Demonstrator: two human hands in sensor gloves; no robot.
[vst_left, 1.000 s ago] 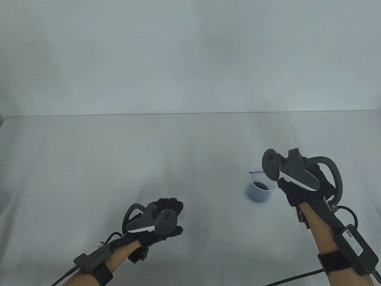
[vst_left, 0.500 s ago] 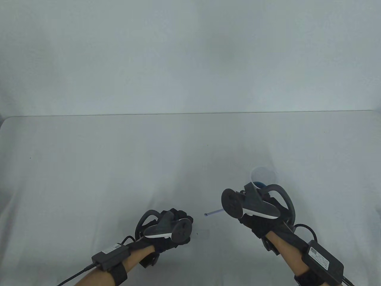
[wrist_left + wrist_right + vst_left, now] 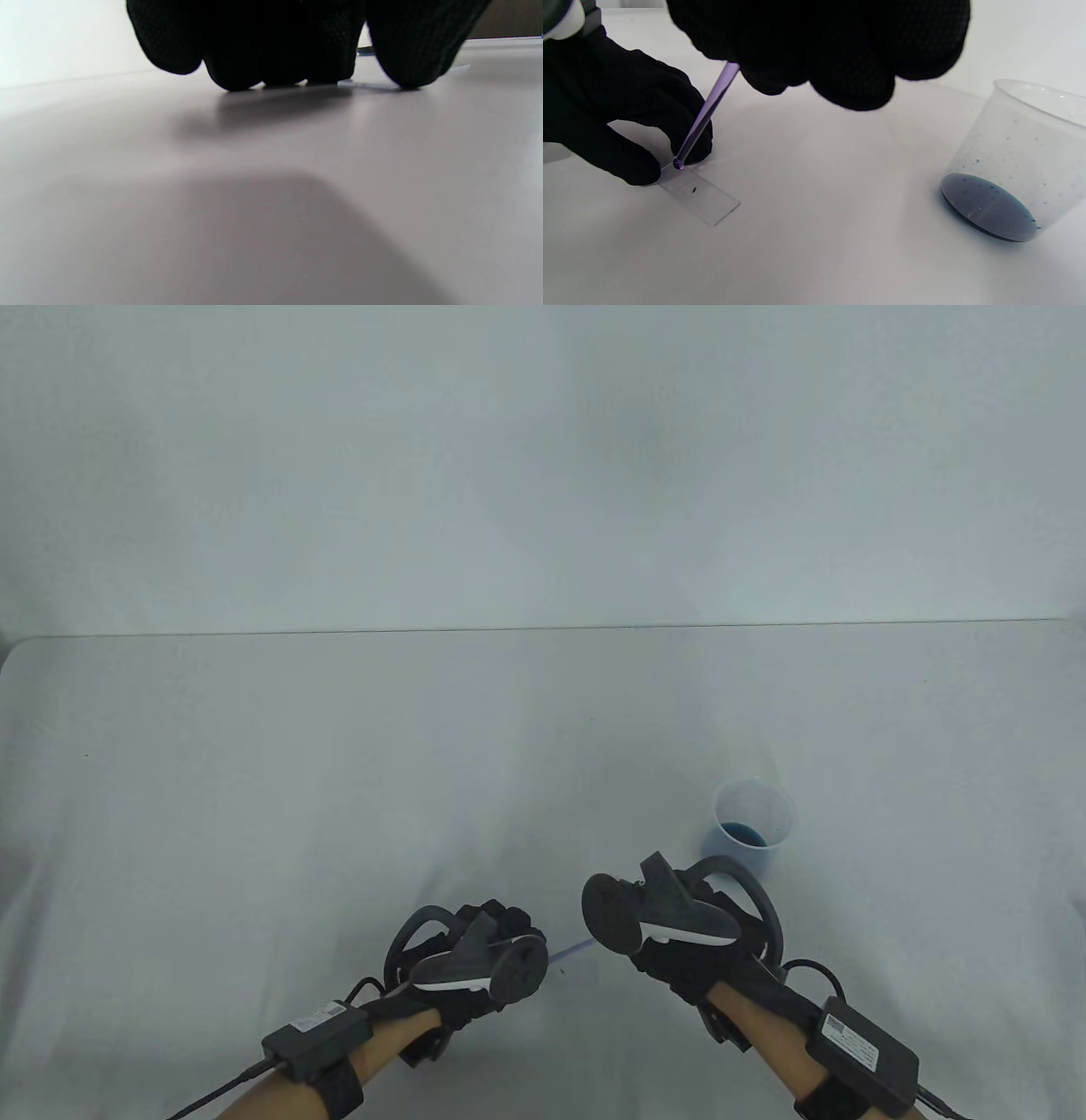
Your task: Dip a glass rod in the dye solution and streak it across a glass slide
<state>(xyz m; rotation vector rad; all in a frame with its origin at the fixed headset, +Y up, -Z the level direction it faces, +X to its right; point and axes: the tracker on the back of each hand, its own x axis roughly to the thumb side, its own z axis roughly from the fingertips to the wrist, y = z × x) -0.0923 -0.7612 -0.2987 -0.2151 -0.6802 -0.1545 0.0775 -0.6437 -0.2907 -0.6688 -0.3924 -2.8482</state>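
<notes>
My right hand grips a thin glass rod that slants down to the left. Its dye-wet tip touches the end of the clear glass slide next to my left fingers. The slide lies flat on the white table and bears a small dark speck. My left hand pinches the slide's near end against the table, as the right wrist view shows. The rod also shows in the table view between the hands. A clear plastic beaker with blue dye stands to the right.
The beaker's inner wall is speckled with dye droplets. The table's far edge meets a plain pale wall. Cables run from both wrists off the bottom edge.
My right hand has left the beaker and moved left and toward me with the rod, bringing its tip down onto the slide. My left hand has shifted slightly right and nearer.
</notes>
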